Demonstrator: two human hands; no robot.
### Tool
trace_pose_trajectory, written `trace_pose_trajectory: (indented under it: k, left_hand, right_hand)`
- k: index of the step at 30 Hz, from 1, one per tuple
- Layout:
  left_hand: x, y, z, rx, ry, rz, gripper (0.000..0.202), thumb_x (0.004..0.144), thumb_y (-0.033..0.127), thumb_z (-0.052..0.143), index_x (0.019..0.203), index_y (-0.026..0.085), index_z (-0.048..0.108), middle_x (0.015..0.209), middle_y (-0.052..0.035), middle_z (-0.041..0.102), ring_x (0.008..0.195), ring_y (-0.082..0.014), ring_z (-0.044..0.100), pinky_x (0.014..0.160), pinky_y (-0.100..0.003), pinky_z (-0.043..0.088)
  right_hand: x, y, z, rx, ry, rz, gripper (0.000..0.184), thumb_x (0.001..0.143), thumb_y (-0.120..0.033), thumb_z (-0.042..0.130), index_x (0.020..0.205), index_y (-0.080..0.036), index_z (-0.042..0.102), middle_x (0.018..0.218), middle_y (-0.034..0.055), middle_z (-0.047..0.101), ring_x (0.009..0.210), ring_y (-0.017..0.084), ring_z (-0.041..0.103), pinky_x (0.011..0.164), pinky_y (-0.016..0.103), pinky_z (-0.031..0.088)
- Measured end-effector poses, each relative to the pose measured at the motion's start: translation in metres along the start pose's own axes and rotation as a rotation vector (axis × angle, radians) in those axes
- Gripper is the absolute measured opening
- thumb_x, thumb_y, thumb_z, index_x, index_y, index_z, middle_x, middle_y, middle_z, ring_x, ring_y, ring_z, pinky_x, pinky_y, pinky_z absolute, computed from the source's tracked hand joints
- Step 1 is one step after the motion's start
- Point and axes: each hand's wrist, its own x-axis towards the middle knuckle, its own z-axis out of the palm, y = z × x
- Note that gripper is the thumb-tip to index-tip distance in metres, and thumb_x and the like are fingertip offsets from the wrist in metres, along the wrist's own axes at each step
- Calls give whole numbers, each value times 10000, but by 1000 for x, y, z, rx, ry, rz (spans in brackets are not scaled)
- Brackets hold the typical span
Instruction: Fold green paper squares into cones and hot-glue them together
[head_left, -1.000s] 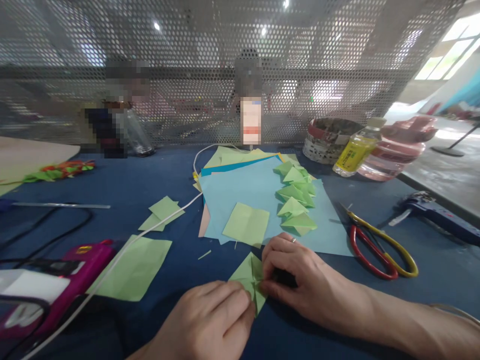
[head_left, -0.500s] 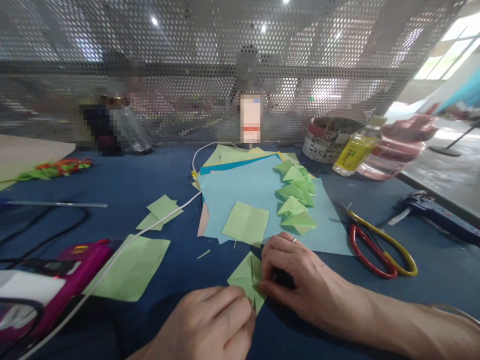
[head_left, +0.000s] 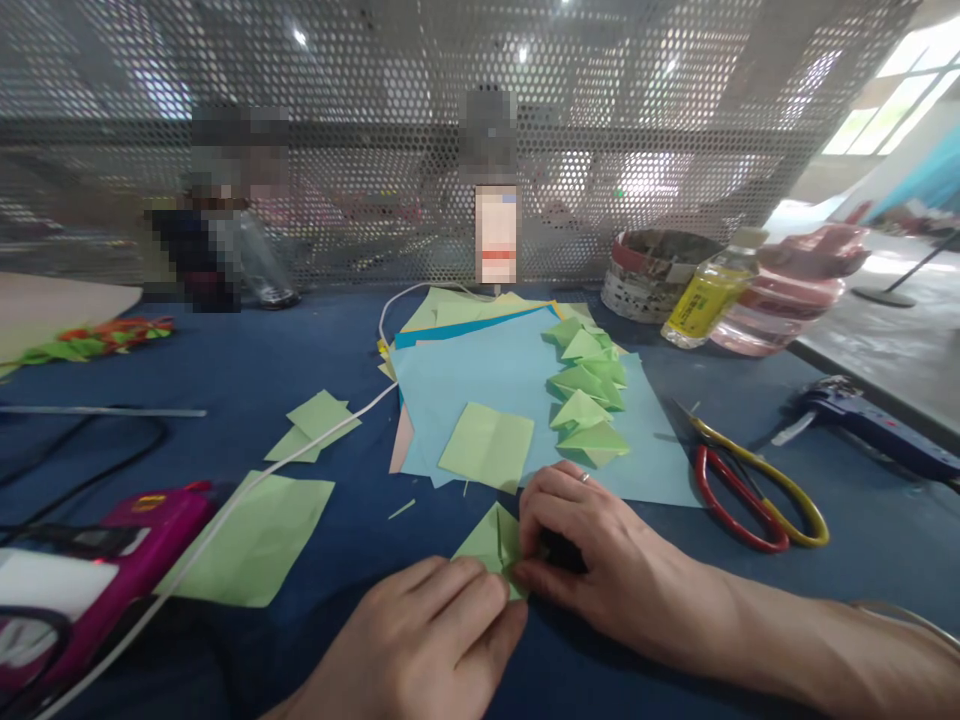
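Observation:
A light green paper square with folds (head_left: 484, 535) lies on the dark blue table, close to me. My left hand (head_left: 431, 630) is closed over its near edge, fingers pressed together on the paper. From the right, my right hand (head_left: 574, 545) pinches the paper's right side between thumb and bent fingers; a ring is on one finger. Part of the paper is hidden under both hands. Just beyond, a creased green square (head_left: 487, 445) rests on light blue sheets (head_left: 480, 370). Several folded green paper pieces (head_left: 589, 390) form a column on those sheets.
Red-and-yellow scissors (head_left: 757, 500) and a glue gun (head_left: 877, 425) lie to the right. More green paper (head_left: 255, 540) sits at left, crossed by a white cable (head_left: 225, 515), beside a magenta device (head_left: 161, 530). Bottles (head_left: 712, 290) and a round container (head_left: 649, 275) stand at the back right.
My left hand has shifted slightly right and up over the folded paper, covering more of its near part. My right hand keeps its pinch. The whole view has shifted slightly.

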Motion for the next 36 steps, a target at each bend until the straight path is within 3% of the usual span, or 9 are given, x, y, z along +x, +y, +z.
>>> trace_pose_trajectory:
  k: [1,4,11,27,32,36]
  left_hand:
    - [-2,0,5,-3,120,-24,442,994,124,306,806,174,702,633,-14,597,600,-153,597,556,-260,492]
    - [-9,0,18,-18,151,-75,430,990,124,326,765,187,687,621,-2,554,578,-149,541,544,-262,454]
    - [-16,0,23,-55,117,-131,381,975,133,360,729,179,646,616,0,535,565,-138,520,517,-256,426]
    - [-19,-1,21,-80,106,-113,388,968,160,327,764,188,656,627,-15,502,584,-150,531,538,-241,483]
    - [-20,-1,21,-68,57,-140,403,963,140,322,720,182,640,609,-9,485,569,-148,508,523,-245,458]
    - [-20,-1,22,-105,89,-156,419,972,145,320,710,179,645,595,-9,498,554,-146,502,509,-259,438]
  right_hand:
    - [0,0,0,-1,-1,2,214,798,-49,676,736,-164,506,813,1,539,793,151,467,795,322,393]
    - [0,0,-1,-6,-1,9,209,809,-62,678,744,-166,509,817,0,539,797,152,468,805,322,394]
    - [-1,1,-2,-15,52,62,246,778,-142,754,832,-186,517,892,13,545,877,187,484,841,349,396]
    - [-5,9,-6,11,-7,-8,248,843,58,481,887,-185,486,944,25,536,924,172,471,886,333,387]
    - [-4,11,-8,26,10,-13,243,845,55,478,889,-184,491,932,23,539,916,170,478,889,338,388]
    - [-4,6,-8,52,41,6,159,911,-36,462,901,-190,500,923,29,554,889,178,493,865,353,404]
